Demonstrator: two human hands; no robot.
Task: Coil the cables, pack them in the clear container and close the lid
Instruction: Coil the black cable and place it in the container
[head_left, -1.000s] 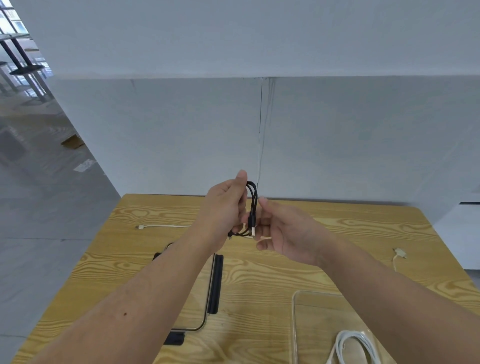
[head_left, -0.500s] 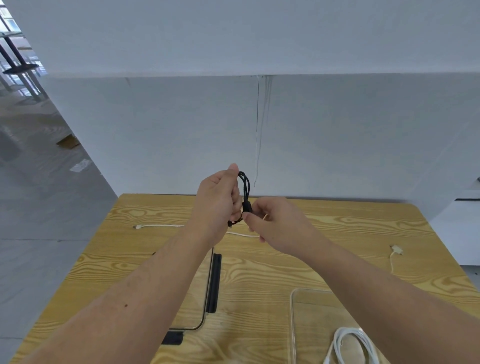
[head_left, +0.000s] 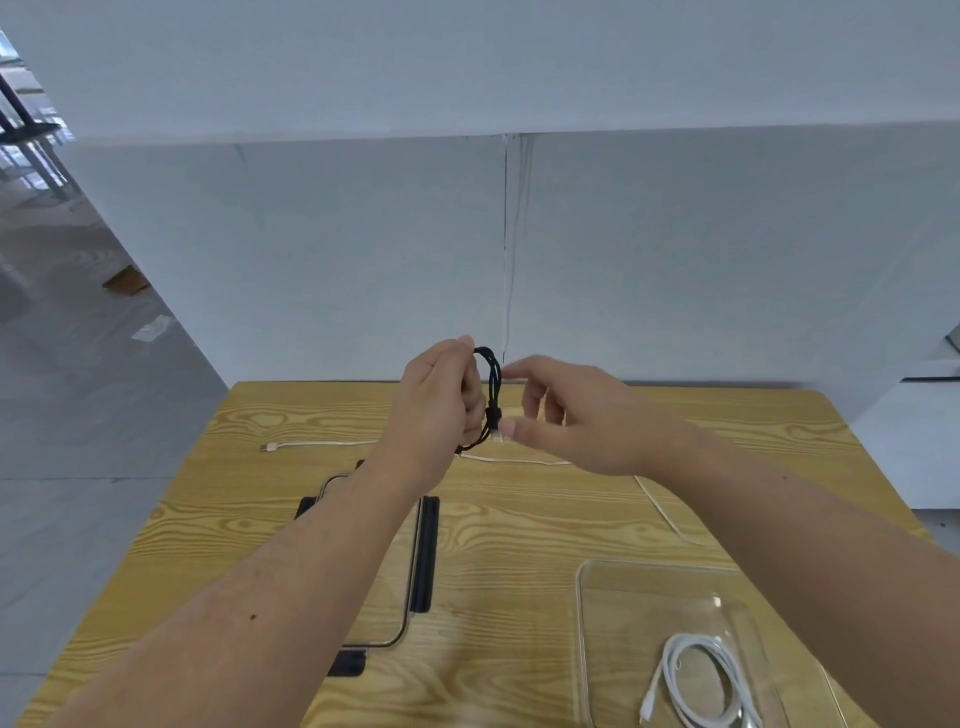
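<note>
Moved: R hand (head_left: 576, 421) has let go its pinch on the black cable (head_left: 492, 384) and opened out just right of it. L hand (head_left: 436, 410) has kept the coil up at approx the same spot.
L hand: fingers curled round one side of the coil, thumb on top. It holds the coil in the air over the far half of the table (head_left: 519, 545).
R hand: holds nothing. Index points toward the top of the loop, thumb tip sits just beside the plug end, other fingers loosely bent. Touching the plug or not: can't tell.
Black cable: small tight loop, upright, plug end at the bottom. Looks wound, prob. ready to pack.
Done: one white coil (head_left: 701, 680) already lies in the box (head_left: 639, 603), near right.
Left: black cable still to go into the box. Loose white cable (head_left: 322, 443) lies uncoiled on the table. Lid (head_left: 395, 618) lies apart, left of the box, not yet on. Approx a third through, I judge.
Hidden: L arm covers much of the lid. Hands cover the mid part of the loose white cable, so one cable or two can't be told. Box's near edge & right side are cut off by the frame and R arm. How the black tail is secured is too small to see.
</note>
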